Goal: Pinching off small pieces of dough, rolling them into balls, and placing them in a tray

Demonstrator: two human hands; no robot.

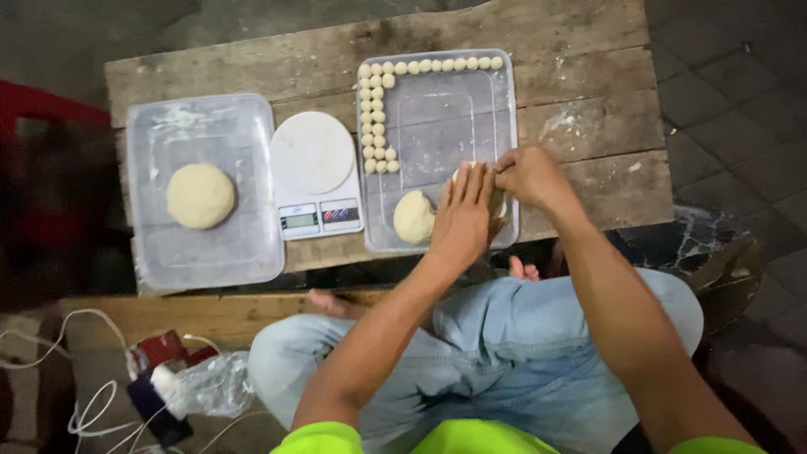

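My left hand [463,214] lies flat, fingers together, over the near part of a clear plastic tray [471,118], pressing on a bit of dough hidden beneath it. My right hand [530,175] pinches at the same spot, its fingertips touching my left fingertips. A lump of pale dough [414,217] sits in the tray just left of my left hand. Several small dough balls [376,118] line the tray's left side and far edge.
A white kitchen scale [315,176] stands between this tray and a second clear tray [244,244] holding a large round dough ball [200,196]. All rest on a low wooden plank table [588,109]. Cables and a plastic bag [202,382] lie on the floor at left.
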